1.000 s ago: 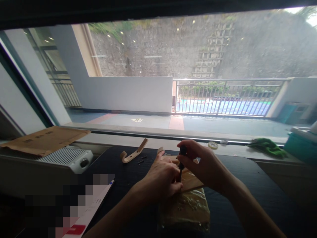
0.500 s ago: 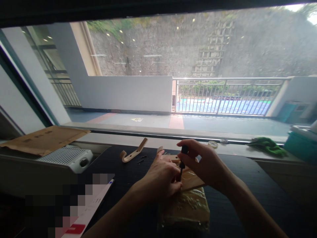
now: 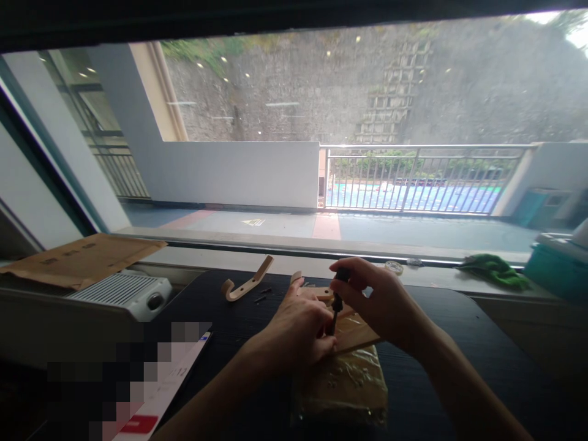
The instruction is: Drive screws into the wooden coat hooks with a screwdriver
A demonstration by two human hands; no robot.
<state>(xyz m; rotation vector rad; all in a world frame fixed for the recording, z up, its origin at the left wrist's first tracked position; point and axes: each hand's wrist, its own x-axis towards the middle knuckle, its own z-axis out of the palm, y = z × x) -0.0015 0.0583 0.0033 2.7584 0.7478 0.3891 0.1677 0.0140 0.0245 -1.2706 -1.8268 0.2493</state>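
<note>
My right hand (image 3: pixel 374 300) is closed around the dark handle of a screwdriver (image 3: pixel 340 290), its shaft slanting down to a wooden board (image 3: pixel 362 334). Beside the tip, my left hand (image 3: pixel 298 324) grips the board, fingers bent and thumb low near the shaft. Whether a screw sits under the tip is hidden by the fingers. Just beyond my left hand shows a light wooden piece with a hole (image 3: pixel 321 293). The board rests on a plastic-wrapped brown package (image 3: pixel 344 389). To the left lie a J-shaped wooden hook (image 3: pixel 247 288) and several dark screws (image 3: pixel 261 299).
On the black table (image 3: pixel 220 367), a phone-like screen (image 3: pixel 158 389), partly pixelated, is at lower left. A brown envelope (image 3: pixel 82 257) tops a white appliance (image 3: pixel 133 291). Along the window sill are a tape roll (image 3: pixel 394 267), a green cloth (image 3: pixel 496 271) and a teal container (image 3: pixel 555 266).
The screwdriver and the fingers of my right hand have shifted very slightly. My left hand, the board and the loose pieces stay in place.
</note>
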